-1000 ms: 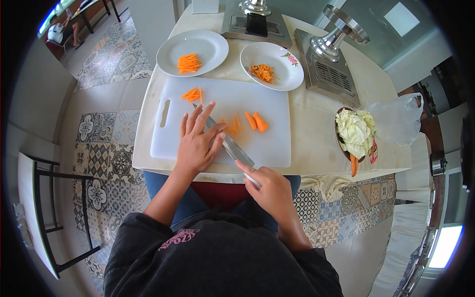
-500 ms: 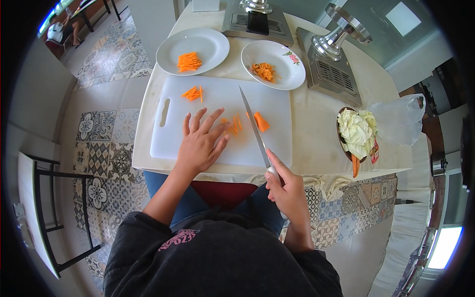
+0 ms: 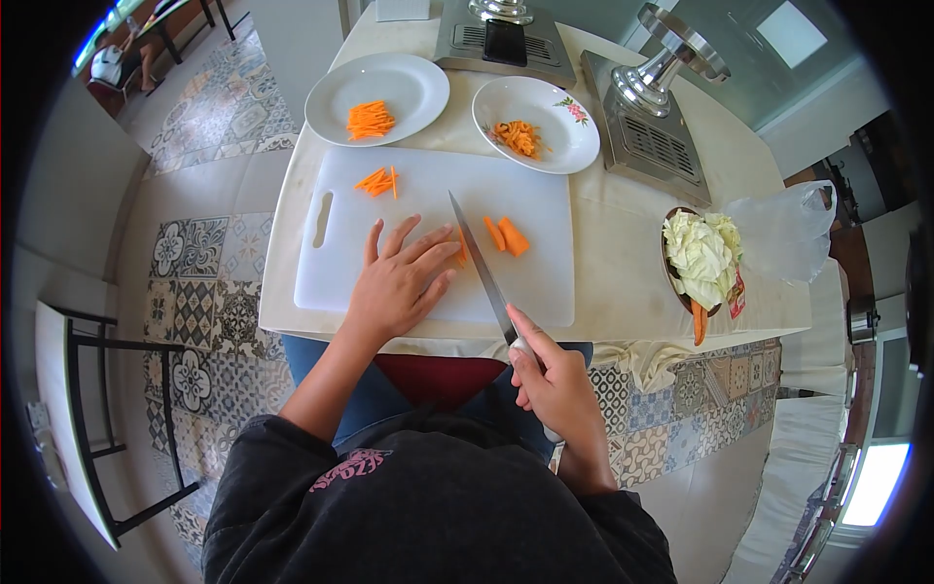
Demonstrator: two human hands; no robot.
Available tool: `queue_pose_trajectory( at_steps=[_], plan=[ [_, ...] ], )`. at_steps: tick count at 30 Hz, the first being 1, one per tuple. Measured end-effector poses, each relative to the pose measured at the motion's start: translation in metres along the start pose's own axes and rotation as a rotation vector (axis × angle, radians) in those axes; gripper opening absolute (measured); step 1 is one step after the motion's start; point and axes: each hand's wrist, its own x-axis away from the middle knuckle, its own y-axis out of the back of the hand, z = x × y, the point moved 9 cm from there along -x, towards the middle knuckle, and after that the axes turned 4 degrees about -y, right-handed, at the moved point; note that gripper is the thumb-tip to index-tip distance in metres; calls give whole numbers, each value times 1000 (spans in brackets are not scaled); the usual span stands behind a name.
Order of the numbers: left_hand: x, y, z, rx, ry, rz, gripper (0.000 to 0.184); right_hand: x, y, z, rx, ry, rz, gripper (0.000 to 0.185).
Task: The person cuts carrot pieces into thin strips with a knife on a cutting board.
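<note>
My right hand (image 3: 553,378) is closed around the handle of a long kitchen knife (image 3: 483,271), its blade pointing away across a white cutting board (image 3: 360,292). My left hand (image 3: 401,280) lies on the board with fingers apart, the fingertips over thin carrot strips (image 3: 462,249) just left of the blade. These strips are partly hidden under the fingers. To the right of the blade sit a carrot piece (image 3: 514,237) and a slice leaning beside it. A small pile of carrot sticks (image 3: 375,182) is at the board's upper left.
Beyond the board, a white plate (image 3: 420,80) holds carrot sticks and a flowered plate (image 3: 574,146) holds carrot scraps. Two metal stands (image 3: 654,156) are behind. Cabbage (image 3: 699,255), carrots and a plastic bag (image 3: 783,234) are at right. A person (image 3: 112,63) sits far left.
The knife and my right hand have moved left, bringing the blade against the strips by my left fingertips. A carrot slice to the right of the blade is now uncovered.
</note>
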Motion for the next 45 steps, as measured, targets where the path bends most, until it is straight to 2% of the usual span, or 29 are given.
queue_pose_trajectory(
  at_steps=[20, 29, 32, 38, 45],
  plan=[
    [-1, 3, -4, -52, -18, -33, 40, 3, 5, -1, -5, 23, -33, 51],
    [-1, 0, -1, -34, 7, -29, 34, 0, -3, 4, 20, 39, -54, 52],
    [-1, 0, -2, -13, 12, 19, 34, -3, -7, 5, 75, 157, -90, 51],
    [-1, 1, -3, -46, -8, -20, 32, -4, -15, 7, 27, 19, -63, 50],
    [-1, 0, -1, -35, -3, -19, 32, -6, -20, 5, 53, 78, -91, 50]
  ],
)
